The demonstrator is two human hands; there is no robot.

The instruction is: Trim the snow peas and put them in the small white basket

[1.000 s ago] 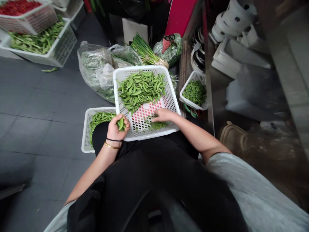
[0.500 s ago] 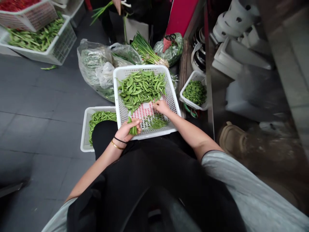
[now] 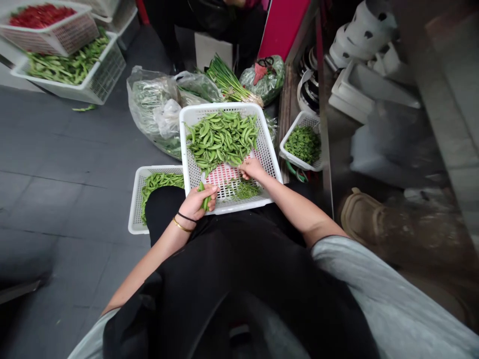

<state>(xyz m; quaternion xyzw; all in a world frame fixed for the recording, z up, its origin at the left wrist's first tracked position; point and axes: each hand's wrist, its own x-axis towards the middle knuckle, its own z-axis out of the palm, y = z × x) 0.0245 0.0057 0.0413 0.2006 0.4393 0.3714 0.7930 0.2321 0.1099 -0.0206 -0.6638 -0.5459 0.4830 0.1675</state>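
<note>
A white perforated basket (image 3: 269,149) rests on my lap, with a heap of green pea pods (image 3: 222,137) in its far half and a small pile of trimmed stems (image 3: 245,189) near its front. My left hand (image 3: 196,202) is closed around a few pea pods (image 3: 204,198) at the basket's near left edge. My right hand (image 3: 252,168) reaches into the basket, its fingertips pinched at the near edge of the pod heap; what they grip is too small to make out.
A lower white basket (image 3: 135,199) with pods sits by my left knee. A small basket of green trimmings (image 3: 302,144) stands to the right. Plastic bags of greens (image 3: 157,107), spring onions (image 3: 228,82), far baskets of beans (image 3: 71,67) and red chillies (image 3: 37,15), and a metal counter (image 3: 374,149).
My left hand moved from the lower basket to the lap basket's front edge with pods in it. My right hand moved from the stem pile up to the pod heap.
</note>
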